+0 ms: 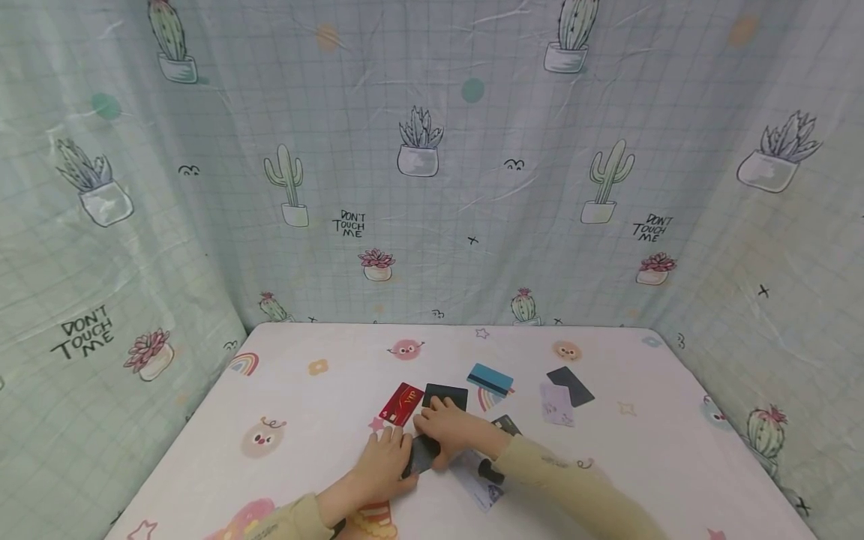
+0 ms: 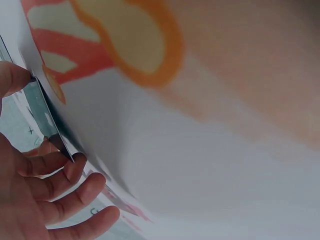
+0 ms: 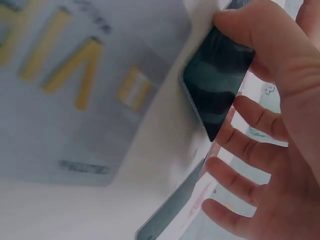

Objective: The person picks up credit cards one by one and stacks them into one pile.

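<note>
Both hands hold one dark glossy card (image 1: 424,454) between them, low over the table. My left hand (image 1: 381,466) pinches its left end between thumb and fingers, and the card's edge (image 2: 52,120) shows in the left wrist view. The right hand (image 1: 452,429) grips the other end with thumb and index finger, the remaining fingers spread. In the right wrist view the card's face (image 3: 217,75) looks smooth and dark. Beyond the right fingertips lies a black card (image 1: 445,392), partly hidden by them. A red VIP card (image 1: 402,403) lies just beyond the left fingertips.
A silver VIP card (image 3: 95,105) lies under the right wrist, with another dark card (image 1: 506,425) partly behind the forearm. Farther right are a blue striped card (image 1: 490,377) and a lilac card (image 1: 556,406) overlapping a dark grey one (image 1: 575,390). Patterned curtains (image 1: 445,202) surround the white table (image 1: 317,412).
</note>
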Motion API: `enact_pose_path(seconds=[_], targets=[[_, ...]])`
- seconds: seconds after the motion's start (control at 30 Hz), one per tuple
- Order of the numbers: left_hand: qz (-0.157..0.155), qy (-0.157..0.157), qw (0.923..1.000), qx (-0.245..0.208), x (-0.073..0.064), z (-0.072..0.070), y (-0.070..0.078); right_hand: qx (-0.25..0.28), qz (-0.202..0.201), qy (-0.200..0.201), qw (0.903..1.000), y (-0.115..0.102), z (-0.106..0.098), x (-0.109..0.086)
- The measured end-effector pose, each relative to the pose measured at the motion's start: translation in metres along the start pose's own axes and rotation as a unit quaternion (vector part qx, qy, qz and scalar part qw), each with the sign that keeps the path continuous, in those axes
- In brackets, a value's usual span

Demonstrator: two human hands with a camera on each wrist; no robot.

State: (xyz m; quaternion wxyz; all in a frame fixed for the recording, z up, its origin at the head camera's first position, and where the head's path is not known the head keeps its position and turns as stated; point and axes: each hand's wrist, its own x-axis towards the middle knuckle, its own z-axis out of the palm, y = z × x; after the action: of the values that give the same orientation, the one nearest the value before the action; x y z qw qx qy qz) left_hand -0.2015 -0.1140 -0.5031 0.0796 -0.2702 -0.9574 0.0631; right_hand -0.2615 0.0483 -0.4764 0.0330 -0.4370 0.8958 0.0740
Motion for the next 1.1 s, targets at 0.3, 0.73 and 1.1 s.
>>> enact_pose_path(seconds=[0.3,0.73,1.1], targets=[[0.01,0.036,0.9985,0.039,-0.003,0.001,0.002,-0.004,-0.028,0.057,0.998,0.007,0.008,-0.01],[0.024,0.076,0.9927,0.091,-0.003,0.002,0.0,-0.02,-0.012,0.078,0.9967,0.008,0.01,-0.019],[0.04,0.068,0.9948,0.065,0.0,-0.004,-0.005,-0.021,0.025,0.113,0.9931,0.012,0.014,-0.024]])
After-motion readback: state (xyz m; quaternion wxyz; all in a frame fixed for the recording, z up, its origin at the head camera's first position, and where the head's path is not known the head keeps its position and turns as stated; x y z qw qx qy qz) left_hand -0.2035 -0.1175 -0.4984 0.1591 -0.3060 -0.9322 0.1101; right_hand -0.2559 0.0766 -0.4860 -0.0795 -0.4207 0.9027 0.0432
